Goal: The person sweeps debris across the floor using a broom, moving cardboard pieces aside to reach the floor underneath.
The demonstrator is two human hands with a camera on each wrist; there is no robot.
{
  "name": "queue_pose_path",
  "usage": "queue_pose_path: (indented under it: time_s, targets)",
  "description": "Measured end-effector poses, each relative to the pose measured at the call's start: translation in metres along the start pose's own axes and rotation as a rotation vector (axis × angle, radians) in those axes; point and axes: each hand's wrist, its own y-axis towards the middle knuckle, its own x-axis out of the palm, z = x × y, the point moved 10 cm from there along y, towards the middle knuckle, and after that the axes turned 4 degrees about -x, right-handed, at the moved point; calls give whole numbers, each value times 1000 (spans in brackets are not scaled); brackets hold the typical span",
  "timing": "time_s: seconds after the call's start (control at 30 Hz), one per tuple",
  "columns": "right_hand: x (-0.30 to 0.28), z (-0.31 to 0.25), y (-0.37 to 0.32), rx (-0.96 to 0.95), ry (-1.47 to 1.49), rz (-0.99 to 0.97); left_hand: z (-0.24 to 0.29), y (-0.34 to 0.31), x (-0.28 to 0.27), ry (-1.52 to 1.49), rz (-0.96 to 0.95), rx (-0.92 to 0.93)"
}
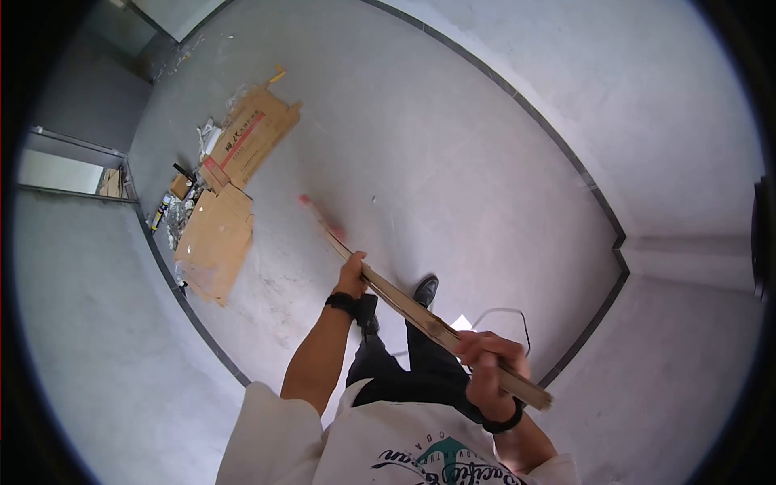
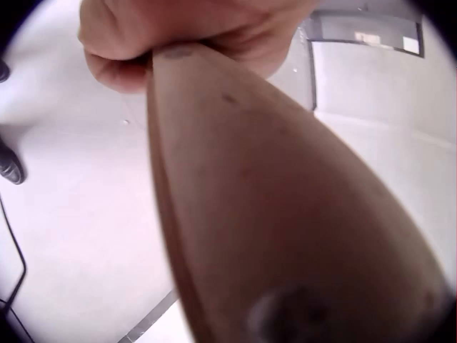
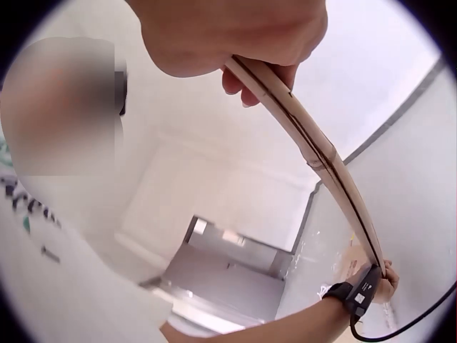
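A long wooden handle point(image 1: 404, 307) slants across the front of the body, with a blurred reddish end point(image 1: 305, 200) low over the floor at its far end. My left hand point(image 1: 352, 275) grips it around the middle; in the left wrist view the left hand point(image 2: 178, 36) curls over the wood point(image 2: 235, 171). Closer to the body, my right hand point(image 1: 491, 368) grips the handle near its end, which sticks out past the fingers. In the right wrist view the right hand point(image 3: 235, 36) holds the split, knotted wood point(image 3: 321, 153), with the left hand point(image 3: 387, 282) further along it.
Flattened cardboard point(image 1: 214, 242) lies on the floor at the left, with another printed cardboard piece point(image 1: 255, 133), a yellow-labelled tube point(image 1: 160, 212) and plastic scraps beside it. A black cable point(image 1: 525, 323) loops near the feet, by a shoe point(image 1: 426, 289). Dark skirting point(image 1: 517, 97) runs along the walls.
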Motion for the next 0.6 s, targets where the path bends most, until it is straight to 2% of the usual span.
queue_pose_path:
  time_s: [0.03,0.07,0.13,0.2,0.27,0.3,0.33,0.4,0.47,0.53,0.6]
  targets:
    - [-5,17,-2,103,37,-28,7,10,-6,17,82,62]
    - [-20,25,6,94,38,-18,21,11,3,31,152,133]
    - [-88,39,23,94,125,255,19,0,36,34,185,206]
    - [-139,15,39,51,120,363,-7,-15,73,150,184,149]
    - [-170,-23,60,-19,115,318,-36,-21,129,267,-50,180]
    - [-180,-47,69,-54,60,278,-49,-28,154,268,-54,189]
    - [-187,-71,78,-94,4,239,-73,-37,193,138,-162,59]
    - [-185,-119,98,-200,-72,82,-118,-70,270,-128,-371,-216]
    - [-162,-155,117,-327,-332,10,-127,-106,331,-112,-491,-272]
    - [-137,-164,135,-367,-374,-10,-147,-99,370,-118,-509,-385]
    - [-89,-152,160,-329,-574,-121,-156,-75,394,-90,-493,-474]
